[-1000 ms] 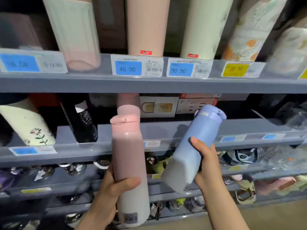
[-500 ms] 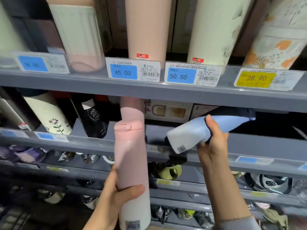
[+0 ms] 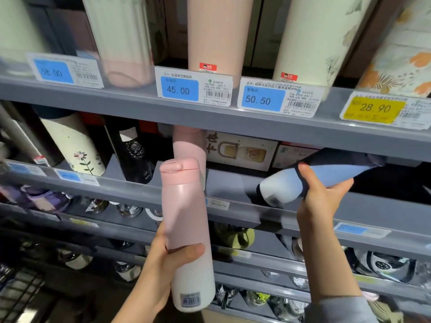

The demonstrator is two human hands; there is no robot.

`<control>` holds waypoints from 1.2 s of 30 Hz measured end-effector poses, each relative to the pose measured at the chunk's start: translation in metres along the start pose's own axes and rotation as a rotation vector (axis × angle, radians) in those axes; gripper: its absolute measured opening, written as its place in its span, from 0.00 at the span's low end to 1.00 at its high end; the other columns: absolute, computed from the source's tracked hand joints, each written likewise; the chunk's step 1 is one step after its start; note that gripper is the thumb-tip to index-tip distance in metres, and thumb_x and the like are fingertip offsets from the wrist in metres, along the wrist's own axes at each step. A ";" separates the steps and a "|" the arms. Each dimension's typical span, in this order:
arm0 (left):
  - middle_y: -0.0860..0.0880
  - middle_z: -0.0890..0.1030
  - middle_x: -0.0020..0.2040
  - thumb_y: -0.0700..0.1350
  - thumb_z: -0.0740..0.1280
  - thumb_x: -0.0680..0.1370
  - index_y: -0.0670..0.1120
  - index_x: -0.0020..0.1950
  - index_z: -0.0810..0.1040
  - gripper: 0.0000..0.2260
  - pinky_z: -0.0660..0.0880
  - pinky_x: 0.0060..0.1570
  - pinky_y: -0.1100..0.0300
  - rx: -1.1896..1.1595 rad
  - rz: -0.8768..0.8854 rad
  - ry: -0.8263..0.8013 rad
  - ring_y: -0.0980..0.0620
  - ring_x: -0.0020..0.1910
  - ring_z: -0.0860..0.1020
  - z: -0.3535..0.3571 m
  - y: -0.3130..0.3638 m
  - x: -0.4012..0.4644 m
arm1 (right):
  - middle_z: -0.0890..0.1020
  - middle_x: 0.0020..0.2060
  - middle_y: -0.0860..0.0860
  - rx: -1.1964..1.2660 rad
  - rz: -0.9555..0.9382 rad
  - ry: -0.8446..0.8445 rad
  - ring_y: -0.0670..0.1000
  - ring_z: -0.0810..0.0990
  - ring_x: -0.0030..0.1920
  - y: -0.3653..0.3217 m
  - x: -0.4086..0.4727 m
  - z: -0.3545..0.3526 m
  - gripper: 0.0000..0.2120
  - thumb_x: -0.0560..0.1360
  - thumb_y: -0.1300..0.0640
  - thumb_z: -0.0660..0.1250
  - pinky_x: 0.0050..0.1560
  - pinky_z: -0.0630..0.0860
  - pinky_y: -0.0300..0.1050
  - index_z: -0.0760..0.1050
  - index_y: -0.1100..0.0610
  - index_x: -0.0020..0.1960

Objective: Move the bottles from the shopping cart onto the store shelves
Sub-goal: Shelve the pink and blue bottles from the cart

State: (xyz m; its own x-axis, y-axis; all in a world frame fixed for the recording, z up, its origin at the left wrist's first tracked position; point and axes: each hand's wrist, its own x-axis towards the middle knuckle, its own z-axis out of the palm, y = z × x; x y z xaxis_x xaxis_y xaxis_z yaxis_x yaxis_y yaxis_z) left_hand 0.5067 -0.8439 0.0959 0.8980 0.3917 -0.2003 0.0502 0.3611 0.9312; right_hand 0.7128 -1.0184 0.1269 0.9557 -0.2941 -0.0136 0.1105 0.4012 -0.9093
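The blue-to-white gradient bottle (image 3: 324, 178) has gone deeper into the grey middle shelf (image 3: 233, 213) — lying near level, cap end in shadow, white base out, right hand (image 3: 319, 194) gripping it. The left hand (image 3: 168, 259) still grasps the upright pink-to-white gradient bottle (image 3: 186, 229), before the shelf edge.
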 end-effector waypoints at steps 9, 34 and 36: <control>0.46 0.85 0.45 0.46 0.76 0.48 0.49 0.59 0.75 0.39 0.80 0.36 0.58 0.011 -0.036 -0.036 0.47 0.44 0.84 0.010 -0.001 0.013 | 0.77 0.55 0.52 -0.373 -0.123 -0.192 0.51 0.78 0.53 -0.009 0.022 -0.027 0.35 0.58 0.57 0.80 0.53 0.77 0.45 0.65 0.51 0.58; 0.49 0.85 0.46 0.47 0.76 0.47 0.52 0.61 0.72 0.42 0.78 0.38 0.58 0.060 -0.111 -0.114 0.49 0.44 0.84 0.024 -0.011 0.024 | 0.75 0.53 0.51 -0.461 -0.063 -0.426 0.54 0.76 0.57 -0.002 0.042 -0.042 0.32 0.52 0.53 0.79 0.53 0.78 0.50 0.66 0.47 0.51; 0.49 0.85 0.46 0.47 0.77 0.47 0.51 0.62 0.72 0.43 0.79 0.37 0.59 0.079 -0.111 -0.126 0.49 0.44 0.84 0.026 -0.010 0.025 | 0.75 0.52 0.49 -0.480 -0.063 -0.452 0.52 0.77 0.56 -0.004 0.040 -0.043 0.31 0.55 0.53 0.78 0.52 0.78 0.49 0.66 0.46 0.51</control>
State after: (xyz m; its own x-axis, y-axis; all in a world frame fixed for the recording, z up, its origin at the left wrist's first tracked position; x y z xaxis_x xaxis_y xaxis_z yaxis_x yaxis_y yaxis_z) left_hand 0.5404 -0.8596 0.0895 0.9326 0.2422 -0.2677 0.1815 0.3264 0.9276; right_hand 0.7393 -1.0692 0.1117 0.9833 0.1306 0.1266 0.1361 -0.0667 -0.9884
